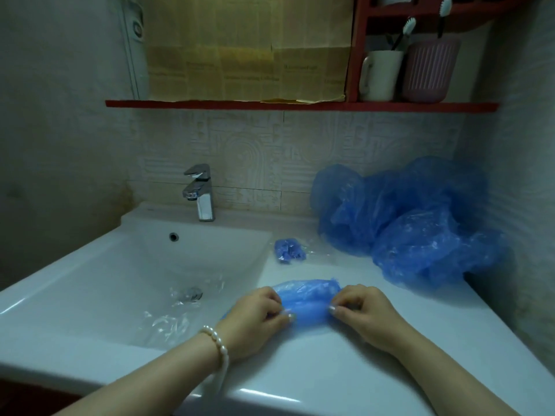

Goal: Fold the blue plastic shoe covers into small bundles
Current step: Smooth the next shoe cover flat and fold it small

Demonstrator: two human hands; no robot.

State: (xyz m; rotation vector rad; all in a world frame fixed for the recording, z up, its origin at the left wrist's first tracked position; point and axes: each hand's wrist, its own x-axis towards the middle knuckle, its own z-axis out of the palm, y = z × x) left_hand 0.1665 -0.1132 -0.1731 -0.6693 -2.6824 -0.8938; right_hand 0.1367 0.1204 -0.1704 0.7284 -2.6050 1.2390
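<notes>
A blue plastic shoe cover (306, 300) lies flattened on the white counter just right of the basin. My left hand (258, 316) pinches its left end with curled fingers, and my right hand (363, 313) pinches its right end. A small folded blue bundle (289, 250) sits on the counter behind, on a bit of clear film. A large loose heap of blue shoe covers (408, 223) is piled in the back right corner against the wall.
The white basin (99, 265) on the left holds crumpled clear plastic (177, 313) near the drain. A chrome faucet (199, 192) stands behind it. A red shelf (300, 106) above carries a white mug (380, 75) and a ribbed pink cup (429, 70) with toothbrushes.
</notes>
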